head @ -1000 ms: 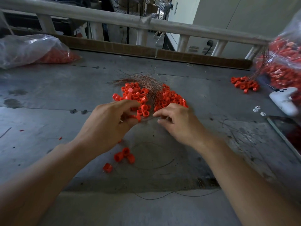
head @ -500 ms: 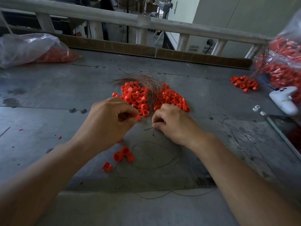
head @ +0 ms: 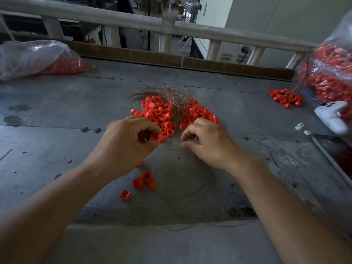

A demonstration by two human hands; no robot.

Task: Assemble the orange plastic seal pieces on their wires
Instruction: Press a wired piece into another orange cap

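A heap of orange plastic seal pieces (head: 162, 113) lies mid-table, with a bundle of thin copper wires (head: 171, 96) fanned across its far side. My left hand (head: 125, 143) pinches an orange seal piece (head: 158, 137) between thumb and fingers just in front of the heap. My right hand (head: 207, 141) sits beside it with curled fingers; a thin wire runs near its fingertips, too fine to see whether it is held. Three joined seal pieces (head: 144, 180) and a single one (head: 125, 195) lie nearer me, with thin wire loops (head: 181, 181) on the table.
A clear bag of orange pieces (head: 38, 60) lies far left. Another full bag (head: 331, 73) stands far right, with a small orange pile (head: 285, 97) beside it. A white controller (head: 332, 119), two small white parts (head: 302, 129) and a dark tablet (head: 341, 159) lie at right. A railing (head: 171, 25) borders the far edge.
My hands have drawn slightly apart; the right hand pulled back to the right from the left hand's seal piece, and its fingers have curled more loosely.
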